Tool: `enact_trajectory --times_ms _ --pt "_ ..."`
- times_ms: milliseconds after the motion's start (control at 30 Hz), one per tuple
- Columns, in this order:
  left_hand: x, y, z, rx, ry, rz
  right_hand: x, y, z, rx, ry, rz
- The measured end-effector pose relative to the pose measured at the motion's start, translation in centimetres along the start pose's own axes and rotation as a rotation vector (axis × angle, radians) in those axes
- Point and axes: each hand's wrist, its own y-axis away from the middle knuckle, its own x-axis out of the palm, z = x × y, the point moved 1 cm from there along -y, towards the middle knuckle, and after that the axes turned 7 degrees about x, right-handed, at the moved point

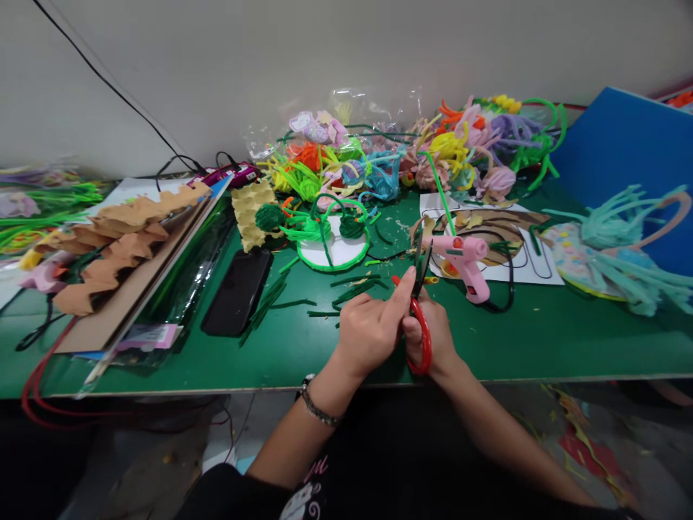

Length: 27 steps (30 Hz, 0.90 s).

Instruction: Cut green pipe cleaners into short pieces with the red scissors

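Observation:
My right hand [437, 328] is closed on red-handled scissors [424, 347], whose dark blades point up and away from me, slightly apart. Close against them is my left hand [368, 328], its index finger stretched along the blades and the other fingers curled; whatever they pinch is hidden. Dark green pipe cleaner pieces [354, 289] lie scattered just beyond my left hand. Farther back sits a white disc edged in green [311, 256], with green pipe cleaner shapes on top. A pink glue gun [470, 271] stands right of the scissors.
A black phone [237, 292] lies left of my hands, beside cardboard pieces [122, 274] and plastic wrap. Colourful pipe cleaner bundles [379, 173] are heaped along the wall. White paper [544, 271] lies under the glue gun's cord. At right are a mint-green pipe cleaner piece [611, 227] and a blue board [617, 155].

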Motion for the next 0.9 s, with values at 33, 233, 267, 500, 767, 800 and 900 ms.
enact_trajectory --times_ms 33,233,267,500,767,800,900 --pt "0.00 -0.02 -0.01 0.003 -0.004 -0.008 0.01 0.04 -0.05 0.004 -0.001 0.001" --pt "-0.05 -0.13 -0.03 0.008 0.000 -0.028 0.09 0.35 -0.31 0.008 0.003 -0.013" --pt "-0.08 -0.13 -0.02 0.006 0.000 -0.024 0.08 0.38 -0.33 0.012 -0.004 -0.018" --pt "-0.18 -0.13 0.00 -0.036 0.014 -0.014 -0.22 0.29 0.04 0.034 -0.158 -0.027" --pt "-0.31 -0.32 0.02 -0.064 0.028 -0.004 -0.35 0.36 0.18 0.058 -0.263 0.026" --pt "-0.34 -0.35 0.00 -0.064 0.033 -0.008 -0.35 0.30 0.21 0.036 -0.251 0.021" --pt "-0.37 -0.43 -0.06 -0.070 0.033 -0.010 -0.30 0.05 0.28 -0.025 -0.222 0.027"
